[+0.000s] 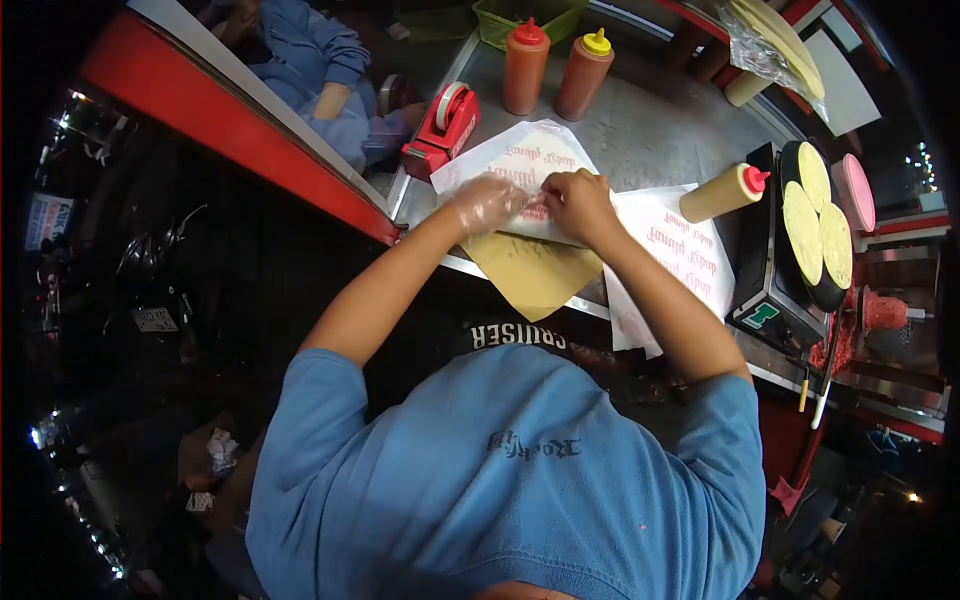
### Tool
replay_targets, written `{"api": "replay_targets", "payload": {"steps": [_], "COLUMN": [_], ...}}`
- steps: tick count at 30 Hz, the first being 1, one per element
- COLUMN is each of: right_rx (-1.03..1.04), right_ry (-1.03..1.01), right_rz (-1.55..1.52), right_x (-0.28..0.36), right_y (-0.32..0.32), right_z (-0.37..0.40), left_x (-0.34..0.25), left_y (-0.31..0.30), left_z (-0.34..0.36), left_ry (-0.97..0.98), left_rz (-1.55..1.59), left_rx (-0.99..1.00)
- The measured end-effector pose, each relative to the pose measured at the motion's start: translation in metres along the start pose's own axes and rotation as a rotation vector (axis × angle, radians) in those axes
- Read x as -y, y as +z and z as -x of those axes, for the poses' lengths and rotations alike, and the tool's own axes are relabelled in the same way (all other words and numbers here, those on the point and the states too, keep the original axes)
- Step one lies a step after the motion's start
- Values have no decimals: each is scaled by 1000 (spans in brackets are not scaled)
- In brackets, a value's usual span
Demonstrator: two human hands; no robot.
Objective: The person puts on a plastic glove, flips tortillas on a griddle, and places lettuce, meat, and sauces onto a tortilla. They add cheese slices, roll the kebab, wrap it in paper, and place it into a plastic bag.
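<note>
A sheet of white wrapping paper (540, 150) with red "Family Kebab" print lies on the steel counter, its near part folded or bunched. My left hand (490, 207), in a clear plastic glove, is closed on the near part of the paper. Beside it, the fingers of my right hand (580, 203), which looks bare, are pinched at the same place. Both sets of fingertips almost meet; what lies inside the paper is hidden. Under the near edge, a brown paper sheet (535, 278) sticks out over the counter edge. More printed paper (675, 260) lies right of my right hand.
A red tape dispenser (442, 130) stands left. Behind are an orange-red sauce bottle (525, 70) and a yellow-capped bottle (583, 77). A pale sauce bottle (722, 194) lies at right, near a griddle (765, 290) and round flatbreads (803, 225). Someone in a blue sleeve (325, 45) is beyond the left panel.
</note>
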State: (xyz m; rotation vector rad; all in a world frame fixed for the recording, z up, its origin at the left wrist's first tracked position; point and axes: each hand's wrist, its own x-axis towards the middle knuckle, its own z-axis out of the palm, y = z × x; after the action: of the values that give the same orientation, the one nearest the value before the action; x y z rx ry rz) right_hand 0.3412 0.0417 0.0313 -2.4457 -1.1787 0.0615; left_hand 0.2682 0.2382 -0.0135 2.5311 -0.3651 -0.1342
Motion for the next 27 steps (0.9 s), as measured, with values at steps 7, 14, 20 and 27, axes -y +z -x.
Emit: {"api": "replay_targets", "payload": {"steps": [7,14,20,27], "right_rx": [85,498,-5,-73], "right_ry": [-357,-45,-321,-360], "right_rz": [455,-5,102,408], "right_x": [16,-20,-11,-7], "right_y": [4,-20,6,16], "right_z": [31,-18,24,24], "left_x": [-11,-21,-7,-16], "left_y": [-18,6,13,3], "left_z": [-38,13,-7,11], "left_ry": [-226,192,62,9], "left_rz": [-126,-465,-576,-646], "left_rx": [236,-276,-106,-284]}}
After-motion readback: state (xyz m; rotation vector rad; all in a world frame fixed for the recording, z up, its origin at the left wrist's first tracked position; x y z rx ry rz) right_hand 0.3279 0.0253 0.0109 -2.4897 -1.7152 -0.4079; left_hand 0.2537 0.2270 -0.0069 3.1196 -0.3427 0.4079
